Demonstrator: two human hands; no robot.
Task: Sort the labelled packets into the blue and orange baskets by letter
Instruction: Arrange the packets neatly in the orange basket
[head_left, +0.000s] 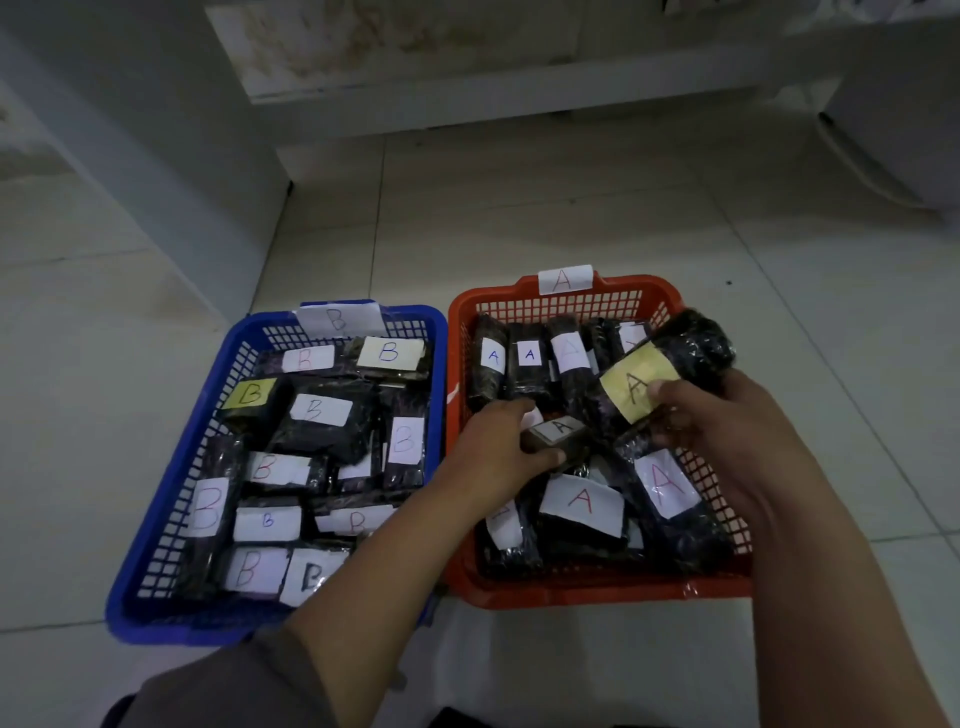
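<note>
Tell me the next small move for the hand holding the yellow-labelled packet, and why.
Probably lower and release it. The right hand grips the black plastic packet with the yellow A label above the orange plastic basket, whose white tag also reads A, so the letters match.

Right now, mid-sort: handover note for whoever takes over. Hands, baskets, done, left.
Left hand: grips a small packet marked A over the orange basket.
Right hand: holds a black packet with a yellow A label, also over the orange basket.
Orange basket is tagged A; every label readable in it says A. Blue basket, tagged B, sits to its left, and all readable labels in it say B.
Done: both baskets look sorted.
Left: set down the two held A packets in the orange basket. No loose packets visible on the floor.
</note>
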